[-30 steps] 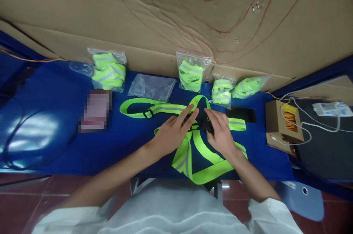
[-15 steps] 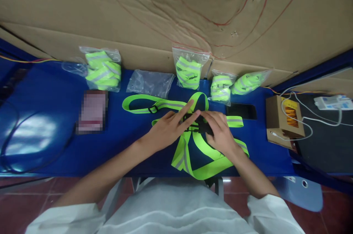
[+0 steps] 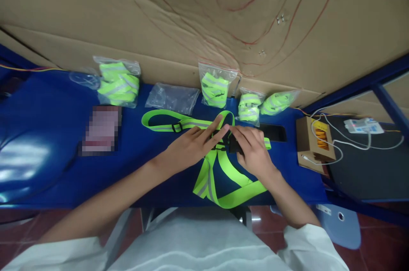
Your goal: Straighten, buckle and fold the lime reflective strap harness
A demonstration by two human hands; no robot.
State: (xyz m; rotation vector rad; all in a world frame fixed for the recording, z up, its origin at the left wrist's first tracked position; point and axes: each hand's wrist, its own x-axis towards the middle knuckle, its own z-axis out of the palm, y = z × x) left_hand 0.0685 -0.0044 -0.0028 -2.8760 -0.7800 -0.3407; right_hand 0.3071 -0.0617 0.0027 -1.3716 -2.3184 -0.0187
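A fluorescent yellow-green reflective harness [image 3: 234,199] with grey stripes lies spread on the blue table in front of me. My left hand [image 3: 191,139] rests across its middle, index and middle fingers stretched out and apart over the straps. Curled round a black buckle piece [image 3: 234,145] at the harness's centre, my right hand [image 3: 254,148] keeps its fingertips close to those of the left. A strap loop with a black slider [image 3: 177,127] reaches out to the left. Both hands partly cover the central black fittings.
Bagged reflective straps [image 3: 118,85] stand along the cardboard wall [image 3: 179,28], with more bags [image 3: 214,90] to the right. A clear plastic bag [image 3: 172,98] lies between. A pixelated flat item [image 3: 101,129] is at left, a dark phone-like object [image 3: 275,132] and cardboard box [image 3: 305,143] at right.
The view has turned slightly, shifting the surroundings left. Both hands stay at the harness's centre, nearly in the same pose.
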